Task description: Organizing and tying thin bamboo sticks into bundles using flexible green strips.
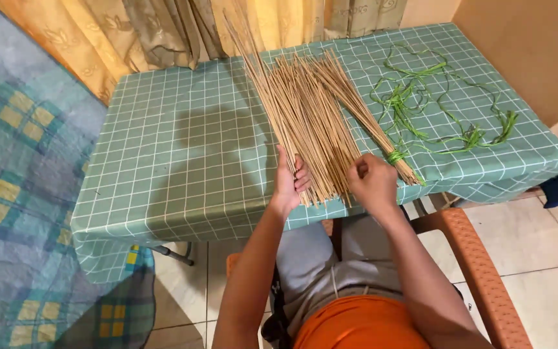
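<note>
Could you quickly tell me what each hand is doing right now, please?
Left hand: fingers curled around the near ends of the loose thin sticks.
Right hand: closed, pinching a stick beside the tied bundle.

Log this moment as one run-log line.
left hand: on loose sticks | right hand: pinching stick ends | tied bundle: beside right hand | green strips: far right on table

1. Left hand (290, 184): forearm extended forward and bare; palm turned inward, fingers curled loosely, grip partly closed.
2. Right hand (372, 181): forearm angled inward from the right; fingers bent under, knuckles up, thumb tucked toward forefinger.
3. Hands sit level, near each other, not touching.
</note>
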